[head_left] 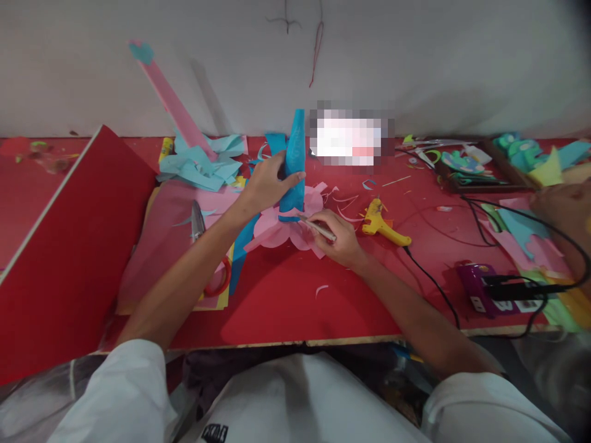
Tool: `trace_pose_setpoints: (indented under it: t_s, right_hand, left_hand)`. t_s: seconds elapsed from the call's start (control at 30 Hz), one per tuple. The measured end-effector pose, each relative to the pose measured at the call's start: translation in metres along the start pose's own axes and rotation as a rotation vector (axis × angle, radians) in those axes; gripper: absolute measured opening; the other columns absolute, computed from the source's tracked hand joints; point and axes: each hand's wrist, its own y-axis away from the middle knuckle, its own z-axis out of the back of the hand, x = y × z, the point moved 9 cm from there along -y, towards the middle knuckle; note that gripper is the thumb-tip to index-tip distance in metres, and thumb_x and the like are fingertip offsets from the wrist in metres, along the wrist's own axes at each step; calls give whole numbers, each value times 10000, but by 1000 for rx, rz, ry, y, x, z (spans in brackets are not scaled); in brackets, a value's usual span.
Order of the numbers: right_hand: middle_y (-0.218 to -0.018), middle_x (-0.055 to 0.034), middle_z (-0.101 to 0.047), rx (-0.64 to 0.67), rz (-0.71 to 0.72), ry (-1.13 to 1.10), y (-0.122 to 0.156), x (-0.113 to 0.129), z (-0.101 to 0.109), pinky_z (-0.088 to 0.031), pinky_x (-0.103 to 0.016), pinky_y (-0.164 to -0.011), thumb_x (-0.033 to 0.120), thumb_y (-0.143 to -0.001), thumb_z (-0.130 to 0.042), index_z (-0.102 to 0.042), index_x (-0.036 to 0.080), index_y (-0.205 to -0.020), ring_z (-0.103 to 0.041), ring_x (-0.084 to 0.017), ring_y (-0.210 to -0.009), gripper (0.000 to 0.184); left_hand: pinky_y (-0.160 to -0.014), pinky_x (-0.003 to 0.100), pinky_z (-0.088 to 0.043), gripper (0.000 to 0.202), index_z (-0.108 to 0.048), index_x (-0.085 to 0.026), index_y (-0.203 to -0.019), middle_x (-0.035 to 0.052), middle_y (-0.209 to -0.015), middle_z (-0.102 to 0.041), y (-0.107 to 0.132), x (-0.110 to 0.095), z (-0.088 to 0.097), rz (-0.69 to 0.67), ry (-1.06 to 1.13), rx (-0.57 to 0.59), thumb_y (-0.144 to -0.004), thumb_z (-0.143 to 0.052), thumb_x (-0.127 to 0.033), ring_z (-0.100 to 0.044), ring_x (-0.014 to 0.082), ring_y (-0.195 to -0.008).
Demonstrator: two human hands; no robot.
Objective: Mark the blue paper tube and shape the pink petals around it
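A tall, tapering piece of blue paper [295, 144] rises from the middle of the table. My left hand [266, 184] grips its left side, thumb across the front. Below it lies pink paper cut with rounded, petal-like edges [272, 231], partly covered by the blue piece. My right hand [339, 237] is closed around a slim, pale pen [323, 230]. The pen's tip points left at the lower edge of the blue paper; whether it touches cannot be made out. A strip of blue paper [240, 255] lies beneath my left forearm.
A yellow glue gun [383, 224] with a black cord lies to the right. Scissors with red handles [219, 280] sit under my left forearm. A red board [78, 246] stands at left. A purple box [480, 289] with cables and another person's arm [566, 215] are at right.
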Motion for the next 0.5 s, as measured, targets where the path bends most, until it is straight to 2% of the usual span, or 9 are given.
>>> trace_pose_setpoints:
  t_s: [0.27, 0.5]
  right_hand:
    - [-1137, -68, -821, 1, -10, -5, 0, -1, 0, -683, -383, -880, 260, -1081, -647, -705, 297, -1291, -799, -230, -988, 221]
    - [-1149, -64, -816, 4, 7, -29, -1, 0, 0, -676, -381, -888, 232, -1083, -658, -705, 309, -1330, -797, -231, -1009, 263]
  left_hand:
    - [-942, 459, -631, 221, -658, -233, -1041, 33, -893, -709, 0, 0, 1, 3, -23, 7, -991, -799, -396, -716, 236, -870]
    - [-992, 489, -635, 198, -675, -229, -1048, 42, -914, -720, 0, 0, -1, 31, -2, 3, -988, -812, -359, -754, 263, -937]
